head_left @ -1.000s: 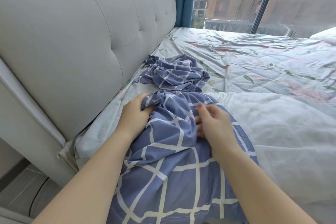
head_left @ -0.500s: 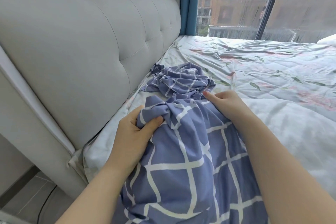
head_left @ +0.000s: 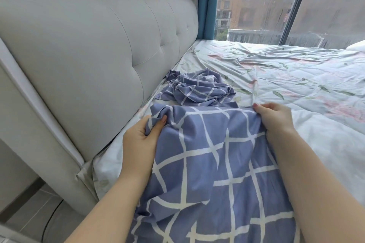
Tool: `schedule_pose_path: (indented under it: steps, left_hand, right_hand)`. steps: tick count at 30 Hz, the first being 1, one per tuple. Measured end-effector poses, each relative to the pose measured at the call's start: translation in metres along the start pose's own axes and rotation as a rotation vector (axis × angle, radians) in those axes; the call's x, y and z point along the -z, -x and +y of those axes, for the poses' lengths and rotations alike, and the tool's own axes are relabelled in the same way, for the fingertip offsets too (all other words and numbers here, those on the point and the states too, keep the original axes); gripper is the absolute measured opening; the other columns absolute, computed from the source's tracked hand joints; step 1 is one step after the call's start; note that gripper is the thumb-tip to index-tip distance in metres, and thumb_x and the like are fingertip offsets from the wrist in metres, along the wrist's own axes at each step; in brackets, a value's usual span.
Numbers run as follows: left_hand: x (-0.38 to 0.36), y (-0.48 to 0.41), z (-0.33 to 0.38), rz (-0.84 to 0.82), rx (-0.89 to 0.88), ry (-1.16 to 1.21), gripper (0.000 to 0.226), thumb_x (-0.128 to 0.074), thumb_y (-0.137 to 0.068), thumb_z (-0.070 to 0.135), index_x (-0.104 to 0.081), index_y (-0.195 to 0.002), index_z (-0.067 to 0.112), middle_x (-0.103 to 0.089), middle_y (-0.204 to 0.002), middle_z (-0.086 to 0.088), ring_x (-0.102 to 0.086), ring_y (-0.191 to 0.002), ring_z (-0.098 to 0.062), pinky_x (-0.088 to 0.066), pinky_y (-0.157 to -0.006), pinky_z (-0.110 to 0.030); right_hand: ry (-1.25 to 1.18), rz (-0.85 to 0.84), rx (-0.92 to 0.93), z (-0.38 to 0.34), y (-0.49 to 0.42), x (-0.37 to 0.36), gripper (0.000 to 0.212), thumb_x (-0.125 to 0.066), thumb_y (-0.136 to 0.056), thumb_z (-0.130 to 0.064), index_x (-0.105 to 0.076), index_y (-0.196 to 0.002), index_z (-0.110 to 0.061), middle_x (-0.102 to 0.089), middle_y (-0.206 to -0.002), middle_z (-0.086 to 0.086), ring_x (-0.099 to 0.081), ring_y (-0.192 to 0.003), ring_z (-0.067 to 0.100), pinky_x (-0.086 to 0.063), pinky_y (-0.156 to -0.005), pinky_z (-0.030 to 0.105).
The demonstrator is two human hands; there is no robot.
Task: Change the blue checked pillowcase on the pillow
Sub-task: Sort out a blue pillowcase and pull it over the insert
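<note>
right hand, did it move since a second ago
Yes: judged against the crumpled pillowcase, the right hand went rightward, to the far corner of the blue checked pillowcase.

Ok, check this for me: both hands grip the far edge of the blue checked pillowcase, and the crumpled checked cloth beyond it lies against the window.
One thing is wrong: in the head view the crumpled checked cloth lies beside the padded headboard. The left hand and right hand do grip the far edge of the blue checked pillowcase.

Headboard [head_left: 88, 55] blocks the left; crumpled checked cloth [head_left: 199, 89] ahead; quilt [head_left: 296, 77] open rightward.
</note>
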State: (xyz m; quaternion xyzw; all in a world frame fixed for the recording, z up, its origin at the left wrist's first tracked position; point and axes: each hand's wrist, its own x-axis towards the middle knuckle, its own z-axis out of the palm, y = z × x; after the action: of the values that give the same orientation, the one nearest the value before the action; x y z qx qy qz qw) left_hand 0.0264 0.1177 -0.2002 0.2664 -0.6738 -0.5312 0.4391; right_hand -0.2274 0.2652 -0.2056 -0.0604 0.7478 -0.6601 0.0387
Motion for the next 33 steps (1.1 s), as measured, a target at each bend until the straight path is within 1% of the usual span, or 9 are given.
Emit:
schedule_pose_path:
  steps: [3, 6, 10, 12, 16, 19, 22, 30, 33]
  left_hand:
    - [0.004, -0.004, -0.005, 0.062, -0.057, -0.075, 0.054, -0.063, -0.092, 0.035, -0.035, -0.064, -0.003, -0.029, -0.059, -0.009, -0.025, -0.059, -0.015, -0.022, -0.050, -0.025]
    - [0.007, -0.007, -0.006, 0.087, -0.012, -0.024, 0.048, -0.063, -0.093, 0.033, -0.044, -0.060, 0.003, -0.037, -0.057, -0.010, -0.031, -0.057, -0.013, -0.027, -0.048, -0.024]
    - [0.010, -0.020, -0.014, 0.066, 0.093, -0.022, 0.031, -0.064, -0.092, 0.032, -0.061, -0.062, 0.026, -0.059, -0.048, 0.013, -0.048, -0.046, 0.001, -0.038, -0.045, -0.012]
    - [0.007, -0.027, -0.018, 0.024, 0.125, -0.061, 0.025, -0.064, -0.092, 0.034, -0.063, -0.068, 0.026, -0.062, -0.049, 0.017, -0.052, -0.046, 0.005, -0.038, -0.045, -0.009]
    - [-0.002, -0.034, -0.022, 0.041, 0.157, -0.090, 0.023, -0.064, -0.090, 0.041, -0.062, -0.070, 0.030, -0.062, -0.050, 0.019, -0.056, -0.055, 0.002, -0.040, -0.052, -0.017]
    - [-0.005, -0.037, -0.020, 0.058, 0.187, -0.075, 0.024, -0.065, -0.090, 0.045, -0.063, -0.070, 0.030, -0.065, -0.058, 0.015, -0.061, -0.066, -0.010, -0.042, -0.058, -0.025]
    - [-0.005, -0.039, -0.019, 0.054, 0.172, -0.086, 0.024, -0.062, -0.092, 0.044, -0.062, -0.072, 0.031, -0.063, -0.067, 0.013, -0.059, -0.069, -0.010, -0.041, -0.059, -0.025]
    - [-0.001, -0.036, -0.026, 0.049, 0.176, -0.105, 0.027, -0.058, -0.093, 0.045, -0.057, -0.078, 0.024, -0.062, -0.069, 0.008, -0.060, -0.068, -0.008, -0.043, -0.060, -0.021]
    - [0.001, -0.040, -0.036, 0.050, 0.200, -0.279, 0.054, -0.059, -0.081, 0.067, -0.054, -0.097, 0.015, -0.062, -0.096, -0.001, -0.059, -0.096, -0.024, -0.046, -0.078, -0.033]
  right_hand:
    - [0.048, 0.210, 0.088, 0.003, -0.014, 0.010, 0.021, -0.070, -0.087, -0.022, -0.061, -0.070, -0.015, -0.059, -0.067, 0.004, -0.057, -0.074, 0.023, -0.052, -0.079, 0.042]
    - [0.154, 0.313, 0.222, -0.004, -0.015, 0.009, 0.018, -0.065, -0.091, -0.024, -0.061, -0.082, -0.009, -0.058, -0.078, 0.008, -0.053, -0.078, 0.022, -0.041, -0.076, 0.029]
    - [0.128, 0.059, 0.050, 0.009, -0.013, 0.007, 0.019, -0.073, -0.085, -0.022, -0.066, -0.073, -0.009, -0.058, -0.067, 0.007, -0.054, -0.074, 0.023, -0.045, -0.072, 0.035]
    - [0.273, 0.001, 0.040, 0.017, -0.010, 0.011, 0.021, -0.075, -0.083, -0.027, -0.071, -0.090, -0.008, -0.065, -0.078, 0.008, -0.060, -0.081, 0.025, -0.049, -0.081, 0.038]
    - [0.590, 0.053, 0.402, -0.004, 0.018, 0.004, 0.036, -0.071, -0.087, -0.028, -0.064, -0.117, -0.010, -0.063, -0.112, 0.017, -0.056, -0.108, 0.033, -0.040, -0.098, 0.040]
    - [0.491, -0.064, 0.564, -0.021, 0.056, -0.015, 0.014, -0.068, -0.089, -0.026, -0.069, -0.098, -0.015, -0.066, -0.100, 0.007, -0.061, -0.090, 0.025, -0.045, -0.084, 0.034]
    - [0.575, -0.239, 0.592, -0.003, 0.081, -0.035, 0.019, -0.068, -0.089, -0.033, -0.070, -0.095, -0.015, -0.065, -0.096, 0.004, -0.060, -0.091, 0.022, -0.043, -0.080, 0.031]
    - [0.779, -0.054, 0.234, 0.032, 0.028, -0.017, 0.054, -0.047, -0.096, -0.049, -0.053, -0.130, -0.007, -0.054, -0.128, 0.023, -0.042, -0.123, 0.041, -0.025, -0.105, 0.042]
    - [0.945, -0.039, 0.138, 0.028, 0.031, -0.013, 0.062, -0.044, -0.096, -0.055, -0.045, -0.133, -0.005, -0.044, -0.135, 0.026, -0.040, -0.124, 0.044, -0.030, -0.104, 0.045]
